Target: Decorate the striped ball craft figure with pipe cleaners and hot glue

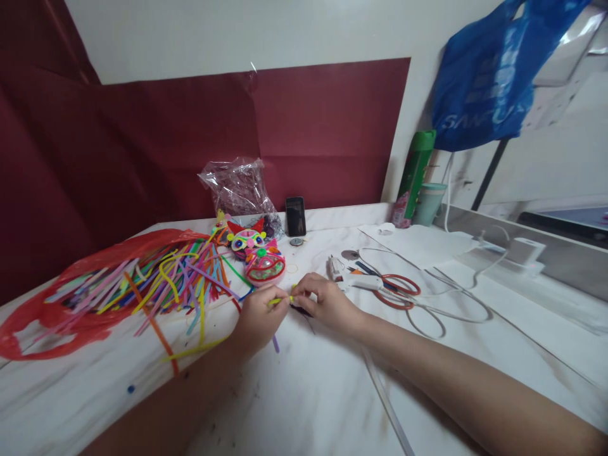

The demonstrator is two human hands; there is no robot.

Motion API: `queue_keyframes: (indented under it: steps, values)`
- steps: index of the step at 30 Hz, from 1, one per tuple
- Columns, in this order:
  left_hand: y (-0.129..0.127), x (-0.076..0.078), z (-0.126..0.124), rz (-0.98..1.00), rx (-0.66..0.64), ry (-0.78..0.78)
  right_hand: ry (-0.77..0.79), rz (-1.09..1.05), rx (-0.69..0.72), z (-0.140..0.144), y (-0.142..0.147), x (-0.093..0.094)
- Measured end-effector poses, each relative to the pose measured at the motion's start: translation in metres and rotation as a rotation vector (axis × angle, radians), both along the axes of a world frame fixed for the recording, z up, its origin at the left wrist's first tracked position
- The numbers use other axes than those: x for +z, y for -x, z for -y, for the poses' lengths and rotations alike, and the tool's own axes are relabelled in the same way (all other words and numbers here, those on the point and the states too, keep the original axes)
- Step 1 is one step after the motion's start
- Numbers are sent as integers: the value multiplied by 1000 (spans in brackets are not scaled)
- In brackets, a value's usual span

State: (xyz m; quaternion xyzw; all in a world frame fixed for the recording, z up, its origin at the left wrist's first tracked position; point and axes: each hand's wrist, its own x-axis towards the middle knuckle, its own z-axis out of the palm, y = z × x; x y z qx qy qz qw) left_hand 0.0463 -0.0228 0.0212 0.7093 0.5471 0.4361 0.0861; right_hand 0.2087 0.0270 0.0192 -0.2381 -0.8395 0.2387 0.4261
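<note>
While both forearms reach in from the bottom edge across a white marble-patterned table (304, 392), the two hands meet near its middle. The left hand (260, 315) has its fingers curled in, thumb and forefinger pinched shut on a short yellow-green pipe cleaner (280, 301). The right hand (325, 299) pinches the other end of that same piece, its fingers bent close together, so the piece spans the small gap between the two hands just above the tabletop. A dark thin strand shows under the right hand; what it is cannot be told.

To the left lies a loose heap of coloured pipe cleaners (166, 282) spilling out of a red plastic bag (52, 316). Just behind the hands sits a bright lion-head craft (259, 256) in pink, red and green. Behind that stand a crinkled clear plastic bag (240, 187) and a black phone (295, 216) propped against the dark red wall panel. To the right of the hands lie a white glue gun (361, 278) with its cord, and red-handled scissors (396, 291). A blue plastic bag (494, 76) hangs at the upper right, above a green can (417, 177).
</note>
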Motion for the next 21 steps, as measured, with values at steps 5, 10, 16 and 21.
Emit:
queue_keyframes:
  steps: [5,10,16,21]
  values:
    - [0,1,0,-40,-47,-48,-116,67,-16,0,0,0]
    - [-5,1,1,184,-19,45,283,-100,-46,6,8,-7]
    - [-11,-4,1,462,5,239,585,-354,37,3,19,-24]
    - [-5,-1,-2,364,73,249,621,-259,65,1,14,-17]
